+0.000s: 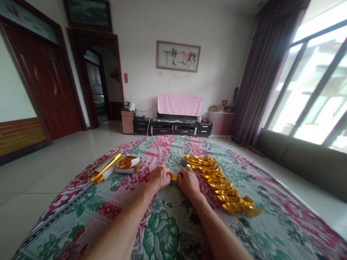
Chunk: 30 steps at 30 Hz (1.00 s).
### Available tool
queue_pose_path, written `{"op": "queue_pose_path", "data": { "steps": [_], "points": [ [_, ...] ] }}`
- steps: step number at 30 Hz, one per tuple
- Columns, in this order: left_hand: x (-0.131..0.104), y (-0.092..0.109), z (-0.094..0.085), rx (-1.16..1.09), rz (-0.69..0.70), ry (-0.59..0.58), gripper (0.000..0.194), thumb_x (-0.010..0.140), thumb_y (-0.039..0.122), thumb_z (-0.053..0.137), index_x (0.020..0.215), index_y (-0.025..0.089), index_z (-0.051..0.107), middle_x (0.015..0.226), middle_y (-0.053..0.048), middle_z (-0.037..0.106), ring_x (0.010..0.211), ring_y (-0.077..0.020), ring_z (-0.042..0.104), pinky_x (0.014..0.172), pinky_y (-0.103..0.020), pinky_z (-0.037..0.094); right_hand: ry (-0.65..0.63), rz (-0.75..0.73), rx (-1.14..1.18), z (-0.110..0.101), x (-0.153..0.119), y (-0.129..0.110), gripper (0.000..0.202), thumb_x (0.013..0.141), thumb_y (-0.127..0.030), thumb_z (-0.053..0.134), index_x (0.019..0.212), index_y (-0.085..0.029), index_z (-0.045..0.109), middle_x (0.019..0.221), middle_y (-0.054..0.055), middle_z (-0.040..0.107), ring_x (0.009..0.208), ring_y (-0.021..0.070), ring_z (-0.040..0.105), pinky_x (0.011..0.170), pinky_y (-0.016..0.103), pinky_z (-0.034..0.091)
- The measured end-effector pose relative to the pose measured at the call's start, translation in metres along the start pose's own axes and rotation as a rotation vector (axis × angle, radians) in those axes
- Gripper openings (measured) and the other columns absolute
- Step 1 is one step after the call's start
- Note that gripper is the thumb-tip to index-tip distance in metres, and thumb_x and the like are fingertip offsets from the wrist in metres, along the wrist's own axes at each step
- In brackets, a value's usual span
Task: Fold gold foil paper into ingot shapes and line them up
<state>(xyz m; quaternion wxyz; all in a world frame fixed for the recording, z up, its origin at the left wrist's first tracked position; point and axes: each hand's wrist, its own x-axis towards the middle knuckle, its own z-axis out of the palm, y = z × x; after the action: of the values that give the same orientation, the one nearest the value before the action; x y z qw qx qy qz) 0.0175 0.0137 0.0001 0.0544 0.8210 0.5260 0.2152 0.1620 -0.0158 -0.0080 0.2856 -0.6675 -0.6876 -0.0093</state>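
Presently, the small strip of shiny gold foil paper (174, 177) lies between the two hands, at the middle of the red, green and white flower-patterned cloth (159, 234). The left hand (160, 177) pinches its left end; the right hand (188, 180) pinches its right end. Both sets of fingers are curled inward, so the exact thumb placement cannot be told. For a clean result, keep both grips level and apply equal pressure; uneven pull would probably skew or tear thin foil. Creases are best pressed firmly once, since reworking would likely dull the surface. Keep the right forearm clear of the row of pointed, boat-shaped gold foil pieces (226, 186); the curled gold-and-white paper sheets (112, 163) lie well to the left.
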Motion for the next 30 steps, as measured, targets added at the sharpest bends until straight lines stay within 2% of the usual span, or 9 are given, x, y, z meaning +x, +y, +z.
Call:
{"op": "queue_pose_path", "data": {
  "steps": [8, 15, 23, 30],
  "points": [
    [0.002, -0.008, 0.002, -0.012, 0.040, 0.012, 0.028, 0.075, 0.021, 0.046, 0.085, 0.026, 0.072, 0.082, -0.004, 0.062, 0.083, -0.0161, 0.057, 0.080, -0.026, 0.043, -0.003, -0.026, 0.015, 0.002, 0.000, 0.005, 0.019, 0.082, -0.025, 0.046, 0.079, -0.017, 0.064, 0.086, 0.007, 0.055, 0.084, 0.0149, 0.051, 0.074, 0.021, 0.035],
    [0.001, -0.010, 0.000, -0.042, 0.062, -0.006, 0.029, 0.072, 0.016, 0.046, 0.083, 0.025, 0.072, 0.083, -0.003, 0.064, 0.081, -0.0145, 0.057, 0.081, -0.024, 0.043, -0.003, -0.038, -0.011, 0.003, -0.002, 0.004, 0.017, 0.080, -0.024, 0.048, 0.080, -0.017, 0.064, 0.086, 0.007, 0.055, 0.087, 0.0159, 0.051, 0.078, 0.022, 0.035],
    [0.000, -0.019, -0.011, -0.100, 0.174, -0.115, 0.028, 0.073, 0.019, 0.047, 0.088, 0.025, 0.070, 0.085, -0.002, 0.064, 0.078, -0.0127, 0.057, 0.076, -0.022, 0.043, 0.014, -0.042, -0.040, 0.002, -0.003, 0.003, 0.016, 0.079, -0.022, 0.047, 0.080, -0.017, 0.062, 0.087, 0.008, 0.055, 0.086, 0.0167, 0.051, 0.078, 0.023, 0.035],
    [-0.001, -0.022, -0.014, -0.134, 0.133, -0.153, 0.027, 0.074, 0.024, 0.048, 0.091, 0.027, 0.069, 0.091, -0.001, 0.063, 0.084, -0.0137, 0.056, 0.079, -0.023, 0.043, 0.047, -0.056, -0.041, 0.005, -0.004, 0.003, 0.016, 0.080, -0.023, 0.047, 0.079, -0.017, 0.062, 0.084, 0.007, 0.054, 0.082, 0.0161, 0.050, 0.076, 0.023, 0.034]
  ]
}}
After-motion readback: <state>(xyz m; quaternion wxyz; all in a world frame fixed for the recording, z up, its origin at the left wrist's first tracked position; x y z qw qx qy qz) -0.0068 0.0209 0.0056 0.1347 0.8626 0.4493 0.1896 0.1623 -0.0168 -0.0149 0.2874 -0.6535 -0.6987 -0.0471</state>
